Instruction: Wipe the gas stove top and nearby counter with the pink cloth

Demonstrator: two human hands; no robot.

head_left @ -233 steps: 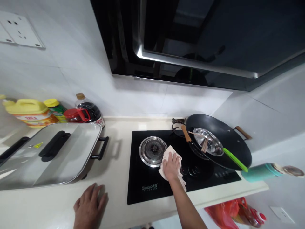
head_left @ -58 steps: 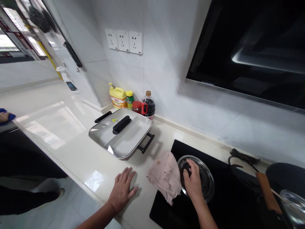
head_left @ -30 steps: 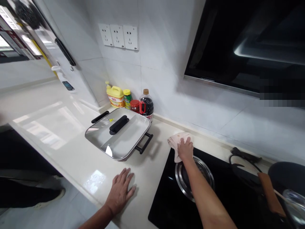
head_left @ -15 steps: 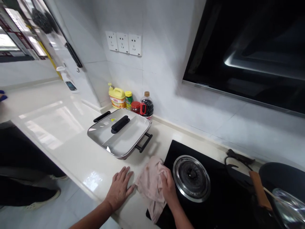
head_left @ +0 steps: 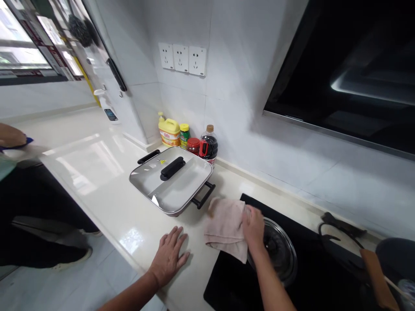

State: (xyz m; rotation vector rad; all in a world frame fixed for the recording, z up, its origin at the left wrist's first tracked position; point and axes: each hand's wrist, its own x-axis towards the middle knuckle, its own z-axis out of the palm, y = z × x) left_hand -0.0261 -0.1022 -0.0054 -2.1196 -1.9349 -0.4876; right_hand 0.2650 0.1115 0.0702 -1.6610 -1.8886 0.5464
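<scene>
A glossy cream table (head_left: pixel 106 203) bears a rectangular, glass-lidded pan (head_left: pixel 186 183). Behind it, a yellow jug (head_left: pixel 170 134), a green jar (head_left: pixel 184 137), a red-lidded jar (head_left: pixel 193 147) and a bottle of dark liquid (head_left: pixel 211 146) stand close together. A black cooktop (head_left: pixel 311 272) sits to the pan's right; the left hand (head_left: pixel 170 255) rests palm down near the front edge.

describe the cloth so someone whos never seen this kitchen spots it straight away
Start at the black hob on the pale counter, with its steel-ringed burner. The cloth is in the person's right hand, between that burner and the lidded pan, over the hob's edge. It is pinkish beige, limp and folded, with a brownish mark, unlike the hard, glossy things around it.
</scene>
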